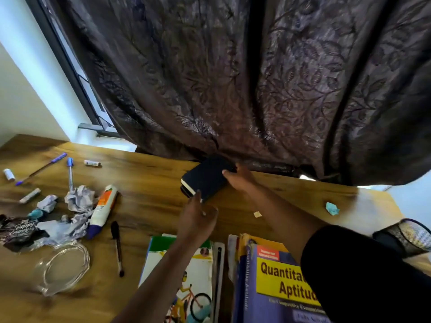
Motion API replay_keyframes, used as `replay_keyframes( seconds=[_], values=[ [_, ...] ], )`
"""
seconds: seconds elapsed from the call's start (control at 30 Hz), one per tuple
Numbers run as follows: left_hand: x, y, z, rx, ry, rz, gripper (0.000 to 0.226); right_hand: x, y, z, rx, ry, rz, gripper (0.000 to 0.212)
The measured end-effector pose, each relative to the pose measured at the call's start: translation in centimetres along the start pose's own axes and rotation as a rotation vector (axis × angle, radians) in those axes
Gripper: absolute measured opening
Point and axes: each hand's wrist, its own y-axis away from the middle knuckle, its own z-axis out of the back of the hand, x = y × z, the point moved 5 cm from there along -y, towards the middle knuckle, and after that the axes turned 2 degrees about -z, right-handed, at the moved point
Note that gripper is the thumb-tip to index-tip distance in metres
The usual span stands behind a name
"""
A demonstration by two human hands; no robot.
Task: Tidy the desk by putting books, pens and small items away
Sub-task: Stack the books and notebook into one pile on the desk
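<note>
A small black notebook (206, 178) lies at the far edge of the wooden desk (151, 187), against the curtain. My right hand (240, 180) grips its far right corner. My left hand (197, 217) reaches to its near corner, with the thumb touching the cover and the fingers relaxed. Near me lie a white and green book (186, 269) and a blue and yellow "Quantitative Aptitude" book (275, 283). On the left lie blue pens (70, 173), a black pen (117, 245), an orange and white tube (103, 206) and crumpled paper (79, 198).
A dark patterned curtain (256, 78) hangs over the desk's far edge. A black mesh holder (405, 236) lies at the right. A clear round lid (63, 266), wrappers (18, 231), small white sticks (92, 163) and a blue paper scrap (332, 208) are scattered about.
</note>
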Motion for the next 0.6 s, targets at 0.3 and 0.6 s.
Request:
replay_keyframes(
  seconds=[0.3, 0.6],
  values=[
    [3.8, -1.7, 1.6, -0.146, -0.594, -0.050, 0.099, 0.4, -2.2, -0.9, -0.023, 0.175, 0.006, 0.072],
    [5.3, -2.4, 1.4, -0.091, -0.754, -0.003, 0.097, 1.7, -1.8, -1.3, 0.058, -0.079, -0.150, 0.109]
  ],
)
